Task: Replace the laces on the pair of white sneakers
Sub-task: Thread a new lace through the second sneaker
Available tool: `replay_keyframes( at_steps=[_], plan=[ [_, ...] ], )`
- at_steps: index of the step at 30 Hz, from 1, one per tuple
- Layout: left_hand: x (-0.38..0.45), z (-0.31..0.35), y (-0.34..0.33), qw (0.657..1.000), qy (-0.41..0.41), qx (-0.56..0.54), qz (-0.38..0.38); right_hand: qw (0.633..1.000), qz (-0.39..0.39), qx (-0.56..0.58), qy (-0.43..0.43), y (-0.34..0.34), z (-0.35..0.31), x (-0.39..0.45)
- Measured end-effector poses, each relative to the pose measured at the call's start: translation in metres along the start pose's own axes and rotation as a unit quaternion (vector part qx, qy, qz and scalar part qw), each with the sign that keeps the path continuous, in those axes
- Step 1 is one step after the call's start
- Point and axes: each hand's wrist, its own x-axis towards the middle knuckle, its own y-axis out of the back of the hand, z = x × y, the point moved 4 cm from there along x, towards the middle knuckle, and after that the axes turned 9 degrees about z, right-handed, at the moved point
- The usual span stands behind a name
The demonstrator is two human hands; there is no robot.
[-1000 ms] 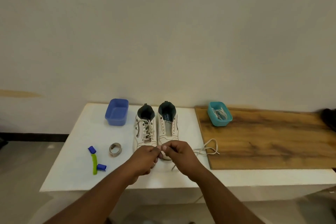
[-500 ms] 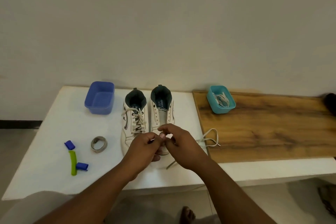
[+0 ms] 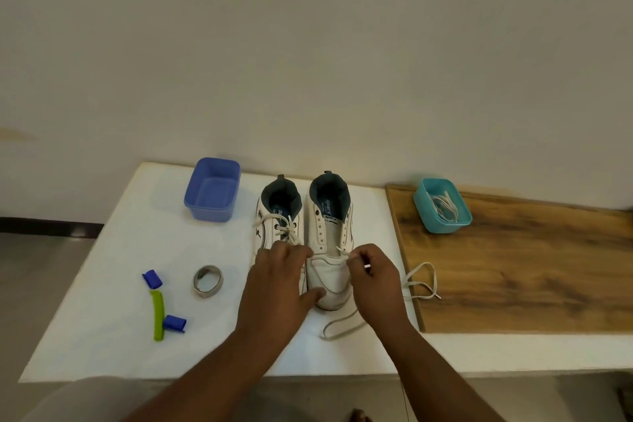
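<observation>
2 white sneakers stand side by side, toes toward the person, on the white counter (image 3: 120,250). The left sneaker (image 3: 279,226) is laced with a white lace. The right sneaker (image 3: 330,250) has bare upper eyelets, dark collar lining and a printed insole. The left hand (image 3: 279,279) rests over the left sneaker's toe, its grip holding the right sneaker's toe. The right hand (image 3: 375,272) has its grip pinched on a loose white lace (image 3: 423,279), which trails across the counter onto the wooden board (image 3: 531,274).
</observation>
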Motion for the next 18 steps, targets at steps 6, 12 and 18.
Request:
replay_keyframes(
  at_steps=[6,12,18],
  plan=[
    [-0.016,-0.014,-0.023,0.98,-0.02,0.156,-0.123,0.997,0.031,0.053,-0.055,-0.012,0.013,0.011],
    [0.003,-0.028,-0.024,0.982,0.002,0.158,-0.104,0.988,0.007,-0.103,0.114,-0.012,0.004,0.006],
    [0.005,-0.029,-0.024,0.982,0.002,0.158,-0.105,0.952,-0.045,-0.247,0.175,-0.018,-0.002,-0.001]
  ],
)
